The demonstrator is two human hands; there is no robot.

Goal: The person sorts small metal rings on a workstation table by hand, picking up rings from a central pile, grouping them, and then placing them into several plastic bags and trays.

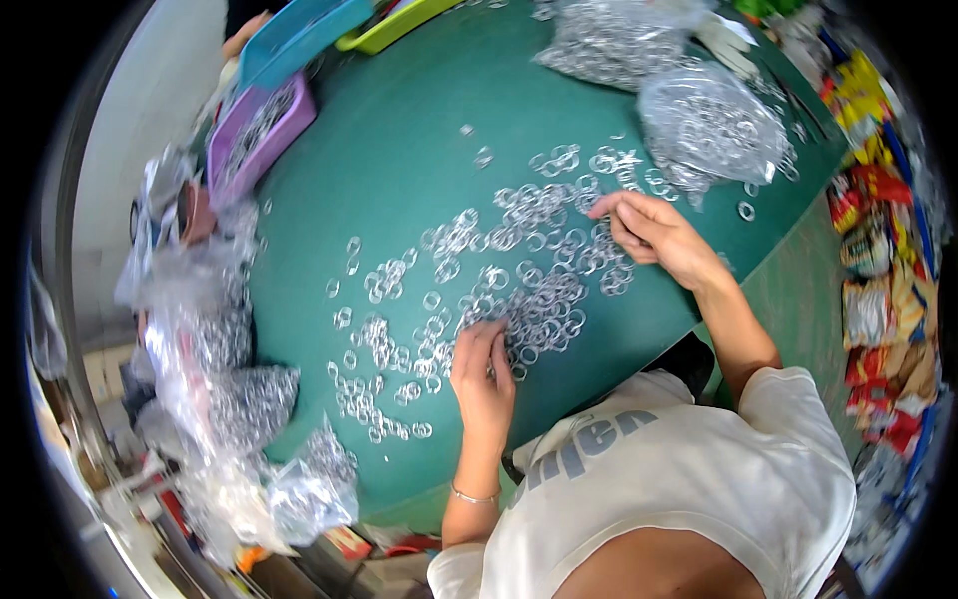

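Many small silvery metal rings (pixel 544 311) lie scattered in loose clusters over the green tabletop (pixel 389 130). My left hand (pixel 483 377) is at the near edge of the densest cluster, its fingers bent down among the rings and drawn together. Whatever those fingertips pinch is hidden. At the right end of the spread is my right hand (pixel 654 238), its index finger reaching left over the rings and the other fingers curled in. Its thumb lies close to the fingers, and anything between them is too small to make out.
Clear plastic bags of rings (pixel 714 125) stand at the far right, beside a white glove (pixel 726 45). A purple bin (pixel 261 140) of rings, a blue bin (pixel 299 40) and a yellow-green bin (pixel 399 22) are far left. More filled bags (pixel 249 404) line the left edge.
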